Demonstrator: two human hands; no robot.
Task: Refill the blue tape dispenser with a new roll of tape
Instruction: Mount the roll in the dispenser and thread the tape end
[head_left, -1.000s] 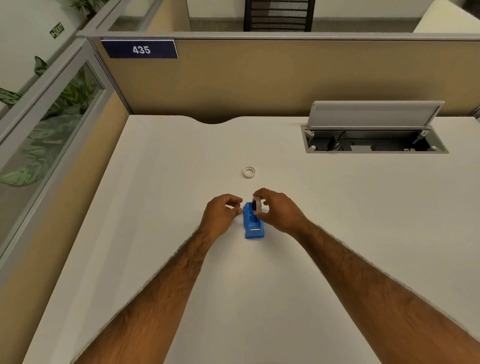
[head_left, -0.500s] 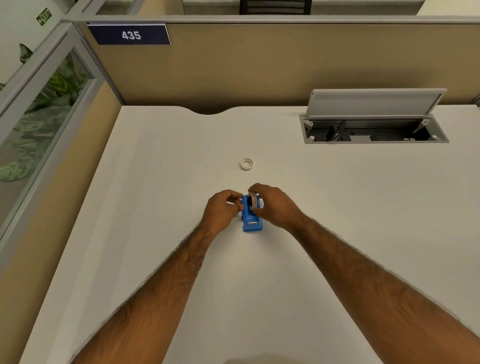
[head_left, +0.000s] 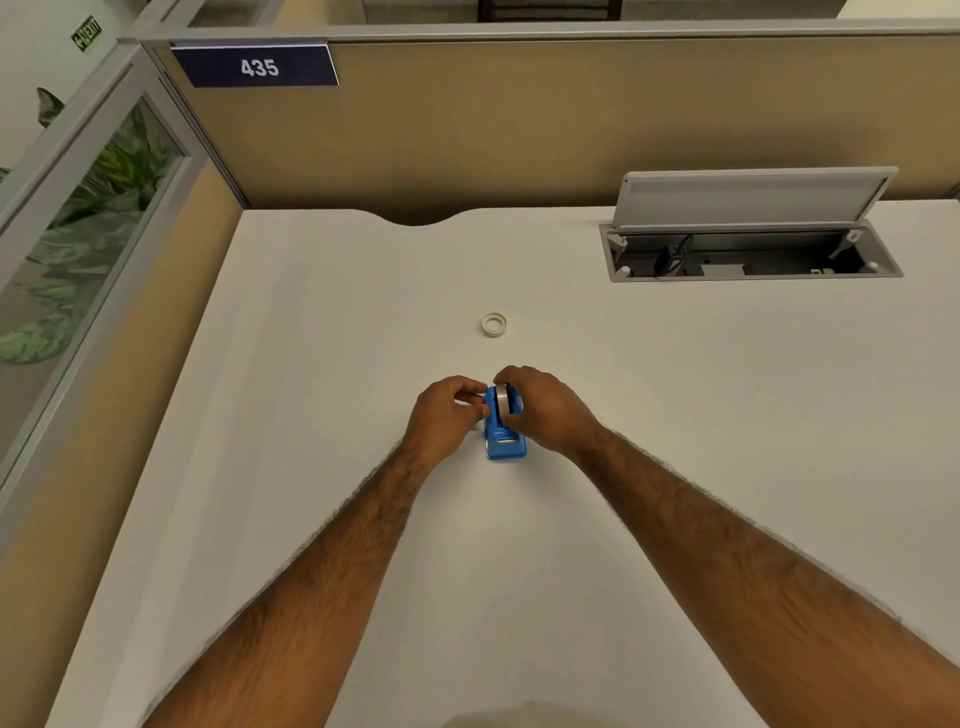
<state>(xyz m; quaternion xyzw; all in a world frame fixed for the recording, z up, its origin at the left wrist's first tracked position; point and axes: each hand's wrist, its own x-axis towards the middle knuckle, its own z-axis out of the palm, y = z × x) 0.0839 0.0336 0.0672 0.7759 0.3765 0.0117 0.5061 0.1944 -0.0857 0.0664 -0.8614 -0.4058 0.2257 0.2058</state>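
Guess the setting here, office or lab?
Most likely an office cubicle: tan partition walls, a numbered plate reading 435, and a white desk with an open cable hatch.

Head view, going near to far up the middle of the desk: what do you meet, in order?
Blue tape dispenser → tape roll seated in it, between both hands → loose white ring → curved notch in the desk's far edge → tan partition.

You have one blue tape dispenser (head_left: 503, 442) on one white desk (head_left: 322, 364). Count two tape rings: one roll of tape (head_left: 501, 400) seated in the dispenser and one small white ring (head_left: 493, 325) lying apart. Two hands are present: left hand (head_left: 445, 415), right hand (head_left: 546, 410).
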